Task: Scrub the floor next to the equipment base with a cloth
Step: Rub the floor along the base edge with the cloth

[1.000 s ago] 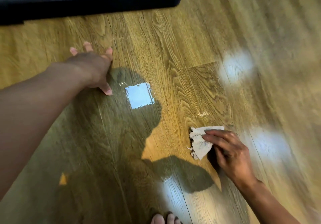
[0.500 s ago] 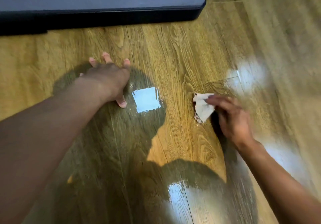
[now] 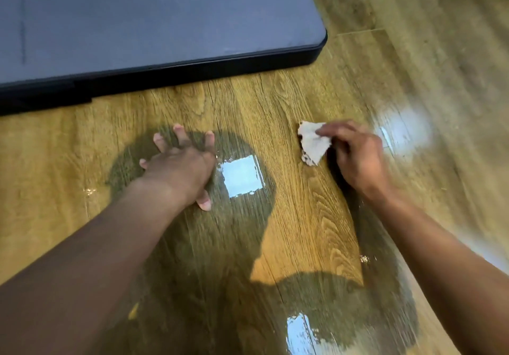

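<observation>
Glossy wood-grain floor [image 3: 300,217] (square glare [image 3: 242,175])

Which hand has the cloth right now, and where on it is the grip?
The right hand holds the cloth along its upper right edge; the left hand holds nothing.

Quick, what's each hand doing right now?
Left hand: open, fingers spread, resting on the floor.
Right hand: grips the cloth against the floor.

The cloth [image 3: 314,144], small, crumpled and off-white, lay on the glossy wood-grain floor [image 3: 300,217], near the front edge of the equipment base [image 3: 154,24], toward its rounded corner but apart from it. The base was a flat, dark slab.
</observation>
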`<control>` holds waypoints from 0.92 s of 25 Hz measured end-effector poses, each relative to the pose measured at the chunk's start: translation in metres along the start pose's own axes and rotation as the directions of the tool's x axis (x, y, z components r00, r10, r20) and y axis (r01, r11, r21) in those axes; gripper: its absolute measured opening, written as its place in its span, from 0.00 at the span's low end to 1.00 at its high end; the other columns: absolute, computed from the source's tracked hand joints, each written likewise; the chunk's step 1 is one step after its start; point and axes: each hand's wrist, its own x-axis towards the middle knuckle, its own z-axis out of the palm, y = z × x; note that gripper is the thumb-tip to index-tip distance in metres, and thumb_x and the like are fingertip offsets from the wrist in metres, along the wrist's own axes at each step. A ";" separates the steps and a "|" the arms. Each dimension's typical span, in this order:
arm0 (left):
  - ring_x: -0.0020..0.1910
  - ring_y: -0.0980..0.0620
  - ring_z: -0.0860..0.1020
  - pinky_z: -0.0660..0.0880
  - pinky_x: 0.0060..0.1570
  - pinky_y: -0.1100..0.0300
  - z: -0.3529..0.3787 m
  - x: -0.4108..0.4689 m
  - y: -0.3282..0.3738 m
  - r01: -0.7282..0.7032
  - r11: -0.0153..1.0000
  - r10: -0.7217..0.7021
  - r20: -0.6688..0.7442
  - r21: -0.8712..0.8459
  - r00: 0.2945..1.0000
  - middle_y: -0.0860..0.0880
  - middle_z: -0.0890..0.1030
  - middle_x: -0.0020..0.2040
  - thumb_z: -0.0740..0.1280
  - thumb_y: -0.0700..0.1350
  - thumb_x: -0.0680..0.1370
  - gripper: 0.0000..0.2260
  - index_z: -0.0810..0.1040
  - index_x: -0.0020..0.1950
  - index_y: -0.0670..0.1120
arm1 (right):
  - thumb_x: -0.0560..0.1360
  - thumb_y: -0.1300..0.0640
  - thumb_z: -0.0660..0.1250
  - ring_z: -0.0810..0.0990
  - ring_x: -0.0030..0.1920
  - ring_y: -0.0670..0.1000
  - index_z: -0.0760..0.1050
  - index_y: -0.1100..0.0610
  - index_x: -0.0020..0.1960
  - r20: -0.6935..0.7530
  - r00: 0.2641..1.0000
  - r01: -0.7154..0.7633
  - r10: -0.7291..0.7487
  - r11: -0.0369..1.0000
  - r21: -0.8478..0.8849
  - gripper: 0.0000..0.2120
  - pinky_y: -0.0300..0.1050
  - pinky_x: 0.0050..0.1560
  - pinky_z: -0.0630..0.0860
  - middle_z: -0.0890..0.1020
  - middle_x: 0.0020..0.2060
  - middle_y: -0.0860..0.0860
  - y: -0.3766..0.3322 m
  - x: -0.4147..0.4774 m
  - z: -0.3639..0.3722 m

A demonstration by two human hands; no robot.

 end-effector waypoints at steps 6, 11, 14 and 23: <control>0.72 0.27 0.38 0.56 0.65 0.29 -0.001 -0.007 0.000 -0.014 1.000 0.014 -0.004 0.001 1.000 0.36 0.29 0.73 0.77 0.50 0.67 0.58 0.29 0.74 0.54 | 0.72 0.72 0.62 0.78 0.55 0.49 0.82 0.58 0.53 0.033 0.998 -0.063 0.062 0.997 0.047 0.17 0.25 0.60 0.63 0.82 0.54 0.53 -0.007 0.059 0.008; 0.72 0.27 0.38 0.55 0.66 0.29 -0.002 -0.007 0.001 -0.011 1.000 0.011 0.008 -0.015 1.000 0.37 0.29 0.73 0.77 0.50 0.68 0.58 0.29 0.74 0.54 | 0.75 0.70 0.61 0.79 0.55 0.50 0.81 0.57 0.54 0.070 0.996 0.058 -0.056 0.998 -0.018 0.15 0.40 0.61 0.71 0.81 0.55 0.53 -0.002 0.073 0.006; 0.72 0.29 0.39 0.55 0.67 0.31 -0.003 -0.012 -0.001 -0.017 1.000 0.017 -0.012 -0.001 1.000 0.38 0.30 0.74 0.76 0.53 0.68 0.58 0.29 0.74 0.55 | 0.76 0.71 0.58 0.80 0.55 0.52 0.80 0.57 0.57 0.111 0.994 -0.017 0.017 1.000 0.002 0.18 0.45 0.61 0.74 0.81 0.57 0.54 -0.005 0.126 0.010; 0.73 0.29 0.39 0.56 0.67 0.31 -0.003 -0.010 0.001 -0.015 0.997 0.012 -0.041 -0.072 0.999 0.39 0.32 0.75 0.78 0.51 0.66 0.58 0.34 0.76 0.58 | 0.75 0.70 0.63 0.79 0.57 0.50 0.80 0.56 0.57 0.187 0.982 0.020 -0.009 0.998 -0.054 0.16 0.32 0.59 0.68 0.80 0.58 0.52 0.021 0.103 -0.005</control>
